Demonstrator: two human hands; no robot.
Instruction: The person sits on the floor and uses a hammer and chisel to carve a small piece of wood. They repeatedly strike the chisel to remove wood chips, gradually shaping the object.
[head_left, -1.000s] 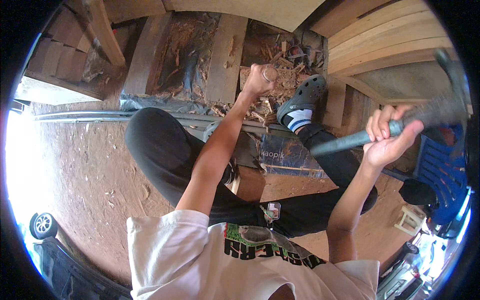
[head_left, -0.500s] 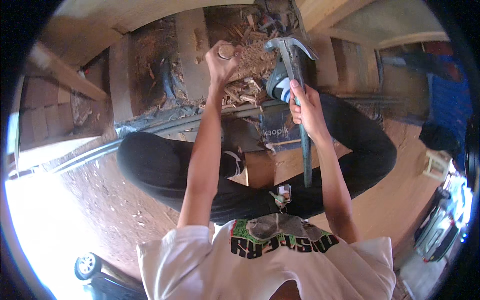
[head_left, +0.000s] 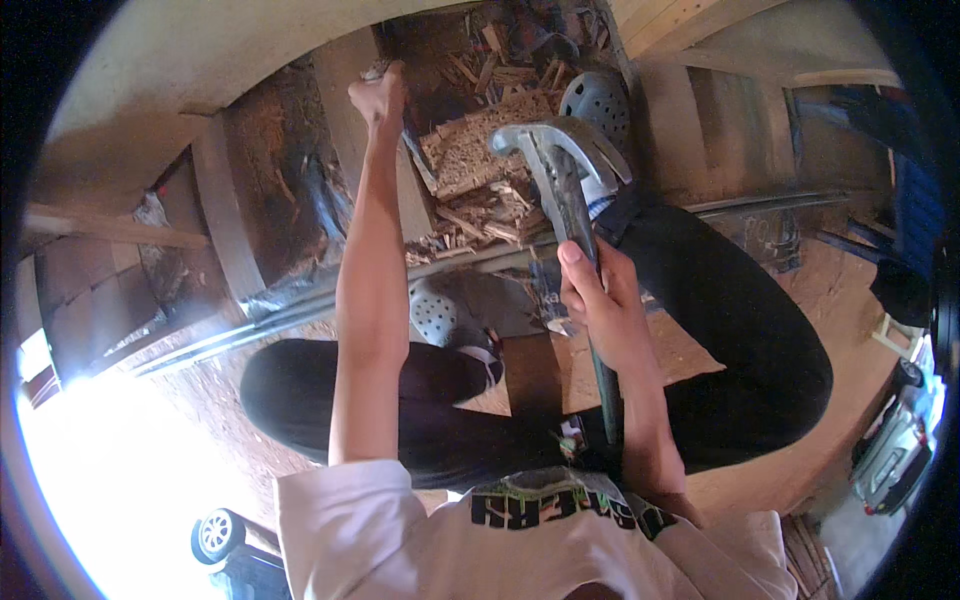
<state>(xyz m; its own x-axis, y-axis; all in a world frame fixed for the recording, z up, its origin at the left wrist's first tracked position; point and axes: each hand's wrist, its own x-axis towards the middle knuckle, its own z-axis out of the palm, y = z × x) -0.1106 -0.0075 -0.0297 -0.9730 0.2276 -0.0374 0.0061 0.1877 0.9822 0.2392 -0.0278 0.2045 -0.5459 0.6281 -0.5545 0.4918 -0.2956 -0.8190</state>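
We see the right hand [head_left: 605,300] wrapped firmly round the shaft of a claw hammer [head_left: 568,150], its head raised in front of the right clog [head_left: 597,105] and covering part of it; the fist hides the middle of the shaft, whose lower end hangs before the black trousers [head_left: 740,300]; the left hand [head_left: 380,97] reaches far forward, fingers curled closed about what looks like a tool handle [head_left: 377,71], only a small end of which shows; a narrow bladelike strip [head_left: 418,160] lies beside that wrist, and we cannot tell whether the two join; near it are a rough-cut wooden board [head_left: 480,145] and splintered wood chips [head_left: 480,215]; the left clog [head_left: 433,315] is half hidden, and a car [head_left: 893,450] is blurred at the rim.
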